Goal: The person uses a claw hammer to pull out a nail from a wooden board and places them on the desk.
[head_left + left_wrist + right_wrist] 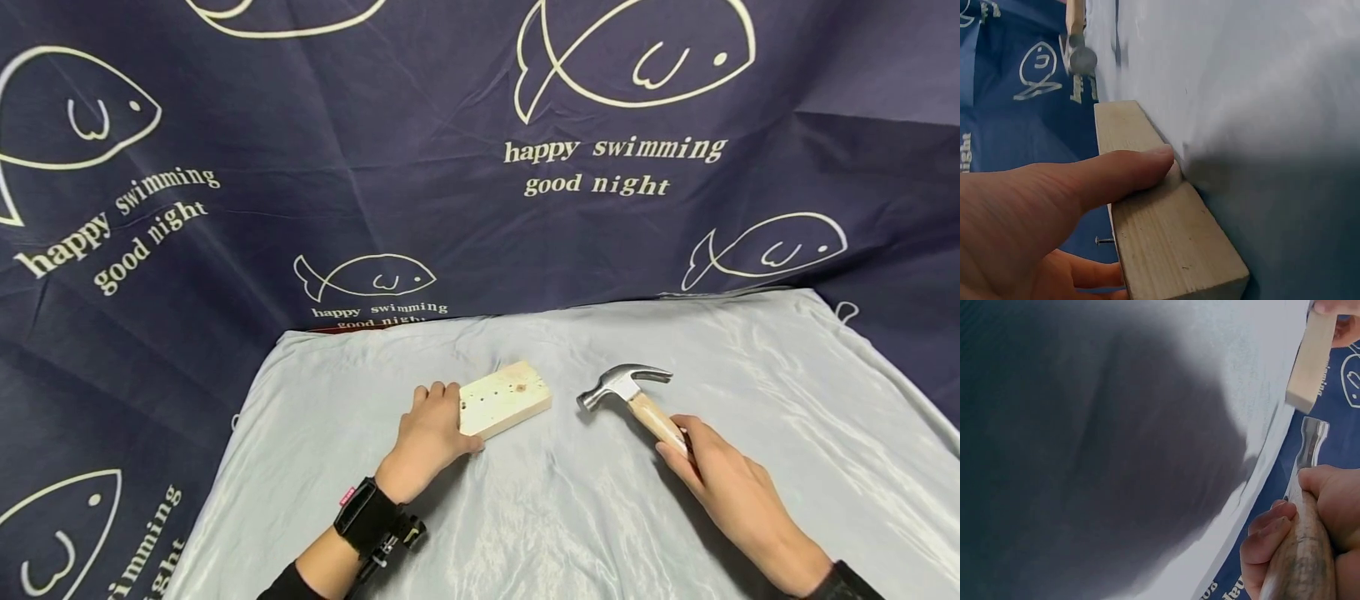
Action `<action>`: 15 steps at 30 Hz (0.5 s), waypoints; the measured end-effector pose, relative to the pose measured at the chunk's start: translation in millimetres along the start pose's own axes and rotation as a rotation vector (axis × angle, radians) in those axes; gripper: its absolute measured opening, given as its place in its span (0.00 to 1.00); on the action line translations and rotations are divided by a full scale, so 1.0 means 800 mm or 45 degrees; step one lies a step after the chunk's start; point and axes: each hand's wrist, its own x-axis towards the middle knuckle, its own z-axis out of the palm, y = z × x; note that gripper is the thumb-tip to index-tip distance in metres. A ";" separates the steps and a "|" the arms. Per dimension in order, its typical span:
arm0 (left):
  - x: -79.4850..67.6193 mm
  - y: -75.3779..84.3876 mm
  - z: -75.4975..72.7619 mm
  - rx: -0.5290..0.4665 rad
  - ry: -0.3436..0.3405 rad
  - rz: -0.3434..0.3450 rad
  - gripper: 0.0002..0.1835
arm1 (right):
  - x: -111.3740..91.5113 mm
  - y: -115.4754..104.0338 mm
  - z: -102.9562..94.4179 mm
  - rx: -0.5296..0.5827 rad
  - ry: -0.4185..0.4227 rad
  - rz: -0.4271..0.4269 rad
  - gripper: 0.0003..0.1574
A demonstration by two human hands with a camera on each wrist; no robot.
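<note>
A pale wooden block (pixel 504 400) lies on the cloth-covered table, its top dotted with several small dark holes or nail heads. My left hand (pixel 431 429) grips its left end, thumb along the near side and fingers over the far side. In the left wrist view a nail (pixel 1104 240) sticks out of the block, beside the fingers. A claw hammer (pixel 626 385) with a steel head and wooden handle is in my right hand (pixel 731 479), whose fingers wrap round the handle. Its head is held to the right of the block, apart from it.
Light grey, wrinkled cloth (pixel 570 517) covers the table. Behind and to the left hangs a dark blue curtain (pixel 450 208) with white fish outlines and lettering. A black strap with a small device (pixel 375 521) sits on the left wrist.
</note>
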 end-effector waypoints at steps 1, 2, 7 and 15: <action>0.001 0.005 0.002 0.001 0.001 0.009 0.47 | 0.000 -0.001 0.000 0.003 0.000 0.000 0.24; 0.002 0.009 0.003 0.002 0.002 0.017 0.46 | 0.000 -0.001 0.000 0.005 0.003 -0.004 0.24; 0.007 0.024 0.010 -0.006 0.016 0.035 0.45 | 0.001 -0.004 0.000 0.017 0.007 -0.013 0.23; 0.012 0.039 0.018 -0.029 0.036 0.071 0.44 | 0.002 -0.010 0.002 0.036 0.028 -0.024 0.23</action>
